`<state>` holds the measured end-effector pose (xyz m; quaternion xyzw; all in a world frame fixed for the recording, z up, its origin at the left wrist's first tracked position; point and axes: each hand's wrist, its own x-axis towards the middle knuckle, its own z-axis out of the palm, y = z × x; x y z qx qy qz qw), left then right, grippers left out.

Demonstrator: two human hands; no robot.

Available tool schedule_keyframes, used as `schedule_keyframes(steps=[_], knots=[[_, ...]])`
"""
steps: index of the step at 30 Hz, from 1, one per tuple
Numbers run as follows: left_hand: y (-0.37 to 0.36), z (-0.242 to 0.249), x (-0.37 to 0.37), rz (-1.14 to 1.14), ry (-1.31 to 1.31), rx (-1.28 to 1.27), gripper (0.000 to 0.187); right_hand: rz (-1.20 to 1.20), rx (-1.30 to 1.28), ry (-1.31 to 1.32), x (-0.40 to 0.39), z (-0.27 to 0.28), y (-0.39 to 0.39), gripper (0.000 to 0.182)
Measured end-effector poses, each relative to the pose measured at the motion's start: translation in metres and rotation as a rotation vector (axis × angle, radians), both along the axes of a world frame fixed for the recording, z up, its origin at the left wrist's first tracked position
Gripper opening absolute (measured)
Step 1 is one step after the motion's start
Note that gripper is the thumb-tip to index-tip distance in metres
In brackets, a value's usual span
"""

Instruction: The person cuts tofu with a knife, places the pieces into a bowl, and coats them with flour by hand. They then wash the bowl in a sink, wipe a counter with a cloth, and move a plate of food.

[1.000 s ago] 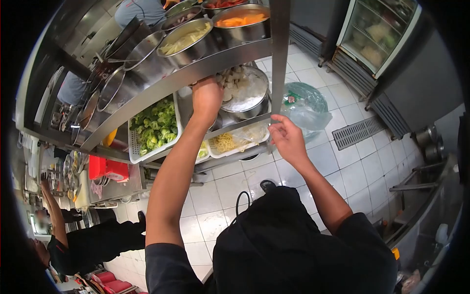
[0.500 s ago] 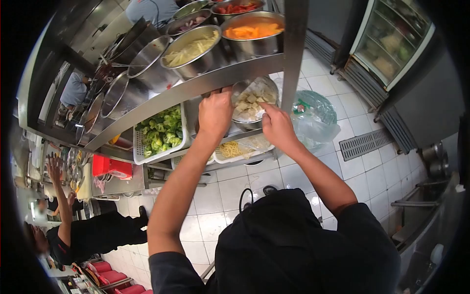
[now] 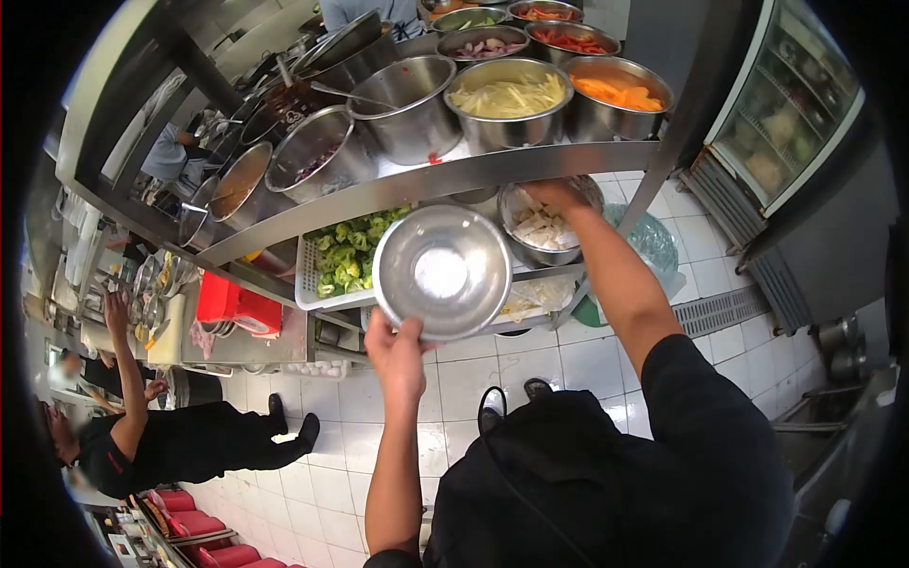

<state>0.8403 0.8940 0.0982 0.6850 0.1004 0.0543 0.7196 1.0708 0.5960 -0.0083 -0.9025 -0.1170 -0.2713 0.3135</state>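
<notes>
My left hand (image 3: 398, 355) grips the lower rim of a shiny stainless steel mixing bowl (image 3: 483, 308), thumb on the inside. Its bare inside faces me, and it overlaps a white basket of broccoli florets (image 3: 346, 256). Under the shelf, my right hand (image 3: 559, 196) reaches over a metal bowl (image 3: 507, 213) of pale, whitish cubes and chunks (image 3: 542, 230). The fingers of that hand are hidden at the far side of the bowl, below the shelf edge.
A steel shelf (image 3: 426, 180) crosses above the hands, bearing metal pots of yellow strips (image 3: 507, 97), orange slices (image 3: 617, 93) and other cut vegetables. A red container (image 3: 237, 305) stands left. One person in black (image 3: 208, 440) is at the left. A clear plastic bag (image 3: 653, 246) sits at right.
My left hand has left the shelf edge and now holds a steel mixing bowl. My right hand has moved deeper over the bowl of pale cubes. The whole view has shifted.
</notes>
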Motion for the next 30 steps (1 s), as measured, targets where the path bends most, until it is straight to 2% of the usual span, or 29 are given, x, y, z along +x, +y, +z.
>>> schedule_keyframes(steps=[3, 7, 10, 13, 14, 16, 19, 22, 25, 26, 28, 30], knots=[[0.031, 0.003, -0.034, 0.089, 0.046, -0.068, 0.025, 0.159, -0.378, 0.111, -0.006, 0.035, -0.012, 0.036], [0.060, 0.001, -0.059, 0.231, 0.081, -0.139, 0.021, 0.133, -0.352, 0.177, -0.014, 0.056, -0.006, 0.029], [0.075, -0.006, -0.064, 0.283, 0.085, -0.163, 0.017, 0.045, -0.376, 0.234, -0.021, 0.060, 0.001, 0.033], [0.087, -0.016, -0.066, 0.296, 0.090, -0.231, 0.017, 0.118, -0.255, 0.304, 0.021, -0.019, -0.008, 0.039], [0.090, -0.015, -0.068, 0.309, 0.099, -0.234, 0.017, 0.101, -0.228, 0.447, 0.012, -0.005, -0.002, 0.045], [0.092, -0.013, -0.069, 0.338, 0.116, -0.246, 0.018, 0.068, -0.179, 0.731, -0.022, 0.060, 0.018, 0.058], [0.097, -0.012, -0.074, 0.356, 0.089, -0.280, 0.018, 0.107, -0.309, 0.893, -0.038, 0.112, 0.027, 0.061], [0.100, -0.016, -0.074, 0.317, 0.101, -0.280, 0.018, 0.068, -0.358, 0.908, -0.046, 0.107, 0.038, 0.054], [0.090, -0.013, -0.068, 0.302, 0.111, -0.309, 0.018, 0.121, -0.474, 0.834, -0.020, 0.042, 0.027, 0.046], [0.089, -0.013, -0.066, 0.292, 0.107, -0.315, 0.017, 0.078, -0.527, 0.731, -0.009, 0.029, 0.023, 0.045], [0.089, -0.014, -0.066, 0.271, 0.108, -0.318, 0.017, -0.005, -0.620, 0.533, -0.001, 0.024, 0.020, 0.044], [0.086, -0.009, -0.064, 0.257, 0.105, -0.332, 0.016, 0.022, -0.482, 0.505, -0.013, 0.041, 0.015, 0.043]])
